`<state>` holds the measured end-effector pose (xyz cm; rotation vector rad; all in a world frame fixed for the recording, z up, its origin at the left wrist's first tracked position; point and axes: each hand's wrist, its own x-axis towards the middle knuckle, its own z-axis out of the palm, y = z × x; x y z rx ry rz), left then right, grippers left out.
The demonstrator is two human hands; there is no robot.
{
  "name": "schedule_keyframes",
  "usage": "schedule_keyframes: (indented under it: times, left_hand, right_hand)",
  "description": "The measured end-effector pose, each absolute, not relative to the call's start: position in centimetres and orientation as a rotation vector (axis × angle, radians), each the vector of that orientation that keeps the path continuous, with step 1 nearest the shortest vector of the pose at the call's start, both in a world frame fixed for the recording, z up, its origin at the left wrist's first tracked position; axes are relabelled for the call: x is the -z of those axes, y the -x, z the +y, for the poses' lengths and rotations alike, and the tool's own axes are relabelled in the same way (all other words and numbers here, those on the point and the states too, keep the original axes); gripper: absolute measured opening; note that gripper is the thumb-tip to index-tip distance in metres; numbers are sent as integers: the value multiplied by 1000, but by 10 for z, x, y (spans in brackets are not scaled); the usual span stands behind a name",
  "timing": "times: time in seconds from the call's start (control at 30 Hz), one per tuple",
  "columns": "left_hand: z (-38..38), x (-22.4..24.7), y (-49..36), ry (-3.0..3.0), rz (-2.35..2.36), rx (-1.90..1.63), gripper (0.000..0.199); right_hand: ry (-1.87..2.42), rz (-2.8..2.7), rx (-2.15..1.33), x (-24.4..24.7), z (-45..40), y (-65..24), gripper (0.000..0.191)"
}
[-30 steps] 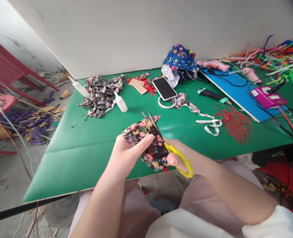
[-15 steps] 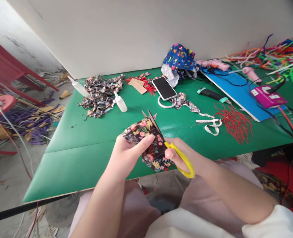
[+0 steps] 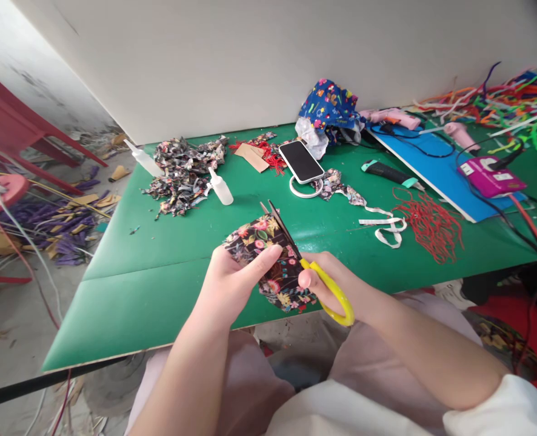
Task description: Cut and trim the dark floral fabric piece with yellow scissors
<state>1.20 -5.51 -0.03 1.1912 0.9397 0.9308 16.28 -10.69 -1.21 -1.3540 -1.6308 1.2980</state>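
Note:
Dark floral fabric (image 3: 275,283) is gripped by my left hand (image 3: 234,281), its thumb lying across the top. My right hand (image 3: 330,280) is closed on yellow-handled scissors (image 3: 336,297), whose dark blades point up and left along the fabric's right side, slightly parted at the tips. Both hands are above the front edge of the green table (image 3: 159,242). Beyond them lie a white-edged phone (image 3: 302,162), a squeeze bottle (image 3: 222,188) and a heap of floral scraps (image 3: 182,172).
A second bottle (image 3: 145,162) leans by the scraps. Rightward are a cutter knife (image 3: 389,174), red strings (image 3: 432,227), a blue board (image 3: 432,172), a magenta power box (image 3: 491,177) with cables, pink glue guns (image 3: 396,118) and blue patterned cloth (image 3: 327,106). A white panel (image 3: 214,60) stands behind.
The scissors and my right hand have shifted slightly left. A small fabric tip that stuck out right of the blades no longer shows there. My left hand has barely moved.

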Motion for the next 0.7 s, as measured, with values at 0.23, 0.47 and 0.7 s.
schedule_keyframes:
  times: [0.23, 0.47, 0.7]
  left_hand:
    - [-52, 4, -10, -1198, 908, -936, 16]
    - [-51, 6, -8, -1208, 888, -933, 13]
    - [-51, 7, -7, -1237, 910, -887, 16]
  right_hand:
    - [1363, -1636, -1257, 15, -106, -162, 63]
    - [1355, -1627, -1243, 18, -106, -163, 57]
    - [1407, -1620, -1203, 20, -107, -161, 58]
